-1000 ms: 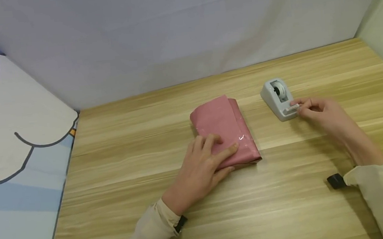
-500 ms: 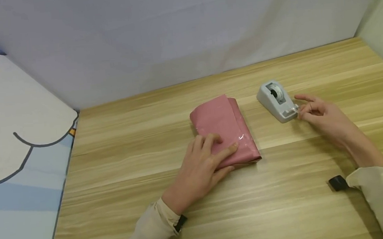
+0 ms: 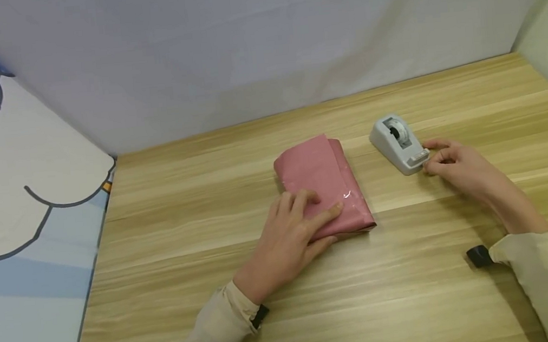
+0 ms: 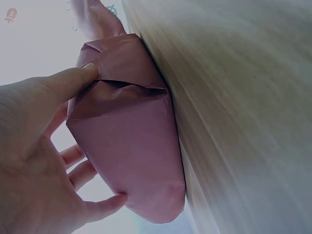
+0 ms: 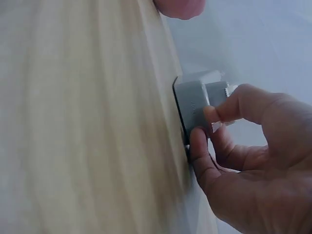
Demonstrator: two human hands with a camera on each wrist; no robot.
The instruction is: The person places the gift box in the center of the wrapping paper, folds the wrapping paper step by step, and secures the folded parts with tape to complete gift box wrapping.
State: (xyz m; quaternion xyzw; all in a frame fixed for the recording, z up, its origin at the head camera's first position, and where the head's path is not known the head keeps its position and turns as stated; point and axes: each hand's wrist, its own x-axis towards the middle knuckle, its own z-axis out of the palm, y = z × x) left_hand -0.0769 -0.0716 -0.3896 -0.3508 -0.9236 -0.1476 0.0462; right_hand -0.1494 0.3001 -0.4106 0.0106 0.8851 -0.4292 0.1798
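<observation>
Pink glossy package [image 3: 320, 172] is lying on the wood-grain table [image 3: 184, 211], your spread left hand [image 3: 285, 238] resting over it. To its right, your right hand [image 3: 464, 168] is narrowly pinching a clear piece of tape [image 5: 216, 126] at the front end of the grey dispenser [image 3: 406, 153]. A pale backdrop [image 3: 244, 48] is rising behind.

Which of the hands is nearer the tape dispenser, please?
The right hand, at the cutter end of the tape dispenser; the left hand is farther away, on the pink package.
</observation>
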